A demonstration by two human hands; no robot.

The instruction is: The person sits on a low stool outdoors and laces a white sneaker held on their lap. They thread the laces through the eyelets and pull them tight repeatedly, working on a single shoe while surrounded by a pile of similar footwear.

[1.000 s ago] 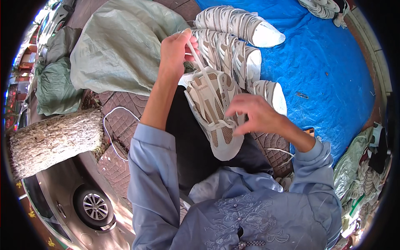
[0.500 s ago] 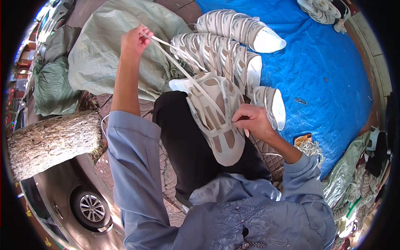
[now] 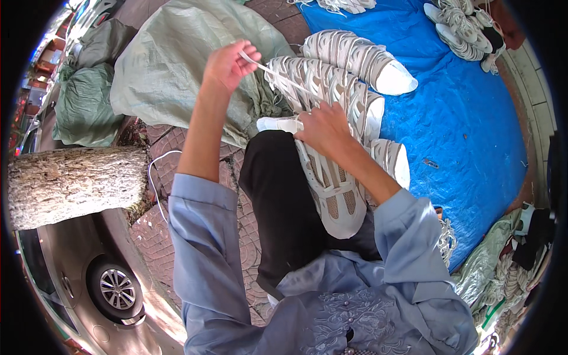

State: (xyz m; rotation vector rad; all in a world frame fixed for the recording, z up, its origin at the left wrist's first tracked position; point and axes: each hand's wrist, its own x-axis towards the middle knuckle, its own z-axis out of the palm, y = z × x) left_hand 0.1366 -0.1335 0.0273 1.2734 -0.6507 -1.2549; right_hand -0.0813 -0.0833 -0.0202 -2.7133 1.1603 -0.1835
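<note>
A beige-and-grey mesh sneaker (image 3: pixel 340 204) rests on my lap, its toe towards me. My left hand (image 3: pixel 232 66) is raised beyond it on the left, fingers closed on a flat white shoelace (image 3: pixel 284 77). That lace runs taut from my left hand down to the sneaker's upper part. Over the collar end of the sneaker lies my right hand (image 3: pixel 327 130), its fingers curled and gripping there; it hides the upper eyelets and where the lace enters. Just beyond, rows of nested sneakers with pale uppers (image 3: pixel 340 83) lie stacked together.
A blue tarp (image 3: pixel 473 136) spreads on the right, with a small metal tool (image 3: pixel 431 163) on it. White laces (image 3: pixel 447 242) lie by my right elbow. Pale woven sacks (image 3: pixel 177 77), a tree trunk (image 3: pixel 77 183) and a parked car (image 3: pixel 77 266) are on the left.
My right hand has moved from the sneaker's side near the toe up to its collar end. My left hand has shifted right, still holding the lace. The view has shifted slightly.
</note>
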